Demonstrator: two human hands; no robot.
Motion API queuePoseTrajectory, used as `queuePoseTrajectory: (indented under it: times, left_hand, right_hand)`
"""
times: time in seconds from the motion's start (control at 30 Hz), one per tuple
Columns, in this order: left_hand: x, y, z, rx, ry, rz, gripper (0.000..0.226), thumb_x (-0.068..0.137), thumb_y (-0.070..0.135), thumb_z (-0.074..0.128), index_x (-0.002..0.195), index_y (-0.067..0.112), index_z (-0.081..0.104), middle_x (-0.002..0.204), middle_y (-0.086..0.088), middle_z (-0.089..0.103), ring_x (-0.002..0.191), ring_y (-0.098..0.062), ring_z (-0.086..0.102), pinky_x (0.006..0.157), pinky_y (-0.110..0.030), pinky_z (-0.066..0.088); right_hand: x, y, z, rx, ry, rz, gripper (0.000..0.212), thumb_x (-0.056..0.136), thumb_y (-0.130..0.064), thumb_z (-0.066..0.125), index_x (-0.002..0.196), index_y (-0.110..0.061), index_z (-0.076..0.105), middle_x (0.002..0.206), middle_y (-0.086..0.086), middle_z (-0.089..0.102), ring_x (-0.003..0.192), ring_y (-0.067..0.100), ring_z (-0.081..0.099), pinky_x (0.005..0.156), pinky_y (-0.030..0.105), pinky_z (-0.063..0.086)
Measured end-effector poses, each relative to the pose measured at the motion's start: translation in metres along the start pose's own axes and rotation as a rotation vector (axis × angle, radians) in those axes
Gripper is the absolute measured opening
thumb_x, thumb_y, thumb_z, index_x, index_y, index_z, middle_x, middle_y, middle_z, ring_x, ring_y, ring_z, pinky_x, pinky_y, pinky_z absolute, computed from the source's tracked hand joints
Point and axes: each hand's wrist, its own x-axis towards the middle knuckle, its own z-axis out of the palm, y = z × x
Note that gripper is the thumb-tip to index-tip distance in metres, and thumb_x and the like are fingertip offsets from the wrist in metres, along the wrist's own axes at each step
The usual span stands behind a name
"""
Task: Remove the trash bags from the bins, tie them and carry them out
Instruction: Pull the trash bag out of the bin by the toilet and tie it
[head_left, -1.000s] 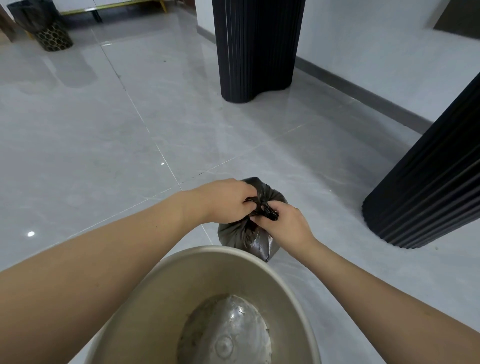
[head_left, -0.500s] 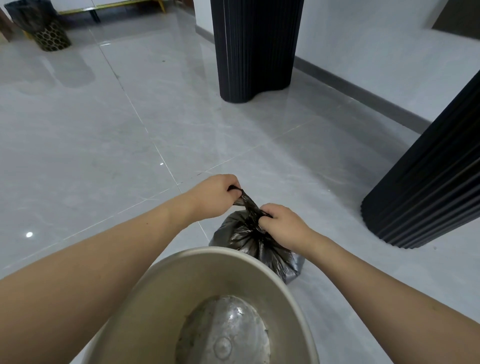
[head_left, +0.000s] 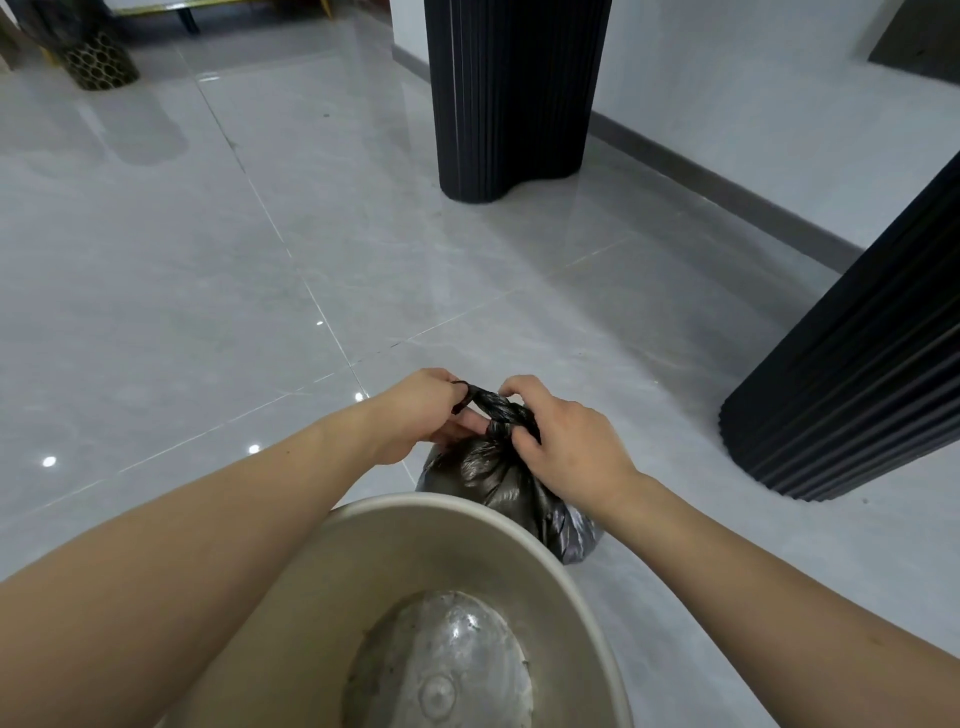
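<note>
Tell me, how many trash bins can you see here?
2. A beige bin stands unlined right below the camera, beside the black bag. A second bin, still holding a dark bag, is far off at top left. Others may be out of view.

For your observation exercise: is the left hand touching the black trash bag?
Touching. The head view shows the left hand pinching the twisted neck of the black trash bag.

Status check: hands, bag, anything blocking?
Left hand pinches twisted bag neck; right hand grips it at the gather. Black trash bag on floor beyond beige bin, out of it. Nothing in the way.
</note>
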Motion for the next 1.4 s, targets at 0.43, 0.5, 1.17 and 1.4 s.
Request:
queuePoseTrajectory:
  times: [0.43,0.5,1.17,1.4]
  left_hand:
    - [-0.013,0.009,-0.007,0.1,-0.102,0.097,0.045,0.079,0.0,0.064,0.114,0.021,0.048,0.08,-0.004,0.061,0.066,-0.013,0.057,0.059,-0.023,0.043]
    - [-0.014,0.008,-0.005,0.16,-0.114,0.177,0.043,0.081,-0.003,0.059,0.115,0.021,0.047,0.074,-0.003,0.058,0.051,-0.009,0.052,0.049,-0.018,0.041]
    - [-0.004,0.006,0.0,1.03,0.207,0.676,0.006,0.085,0.032,0.054,0.083,0.035,0.05,0.087,0.014,0.052,0.093,-0.016,0.053,0.09,-0.038,0.029]
    - [-0.004,0.009,0.001,0.9,0.178,0.73,0.008,0.082,0.022,0.059,0.08,0.028,0.054,0.107,0.013,0.062,0.098,-0.018,0.053,0.091,-0.037,0.034]
  right_hand:
    - [0.012,-0.001,-0.011,0.186,-0.062,0.081,0.012,0.095,-0.029,0.051,0.101,-0.025,0.06,0.097,-0.01,0.049,0.087,0.013,0.054,0.077,0.032,0.042]
    - [0.014,0.001,-0.011,0.314,-0.12,0.15,0.007,0.094,-0.024,0.054,0.094,-0.026,0.06,0.096,-0.007,0.053,0.086,0.01,0.052,0.078,0.029,0.038]
    - [0.01,-0.007,-0.03,1.289,-0.208,0.62,0.01,0.085,-0.012,0.059,0.078,-0.005,0.06,0.069,0.013,0.058,0.065,0.026,0.055,0.064,0.032,0.045]
    - [0.01,-0.002,-0.031,1.416,-0.179,0.598,0.009,0.084,-0.013,0.062,0.087,-0.005,0.064,0.072,0.013,0.062,0.068,0.026,0.059,0.069,0.033,0.05]
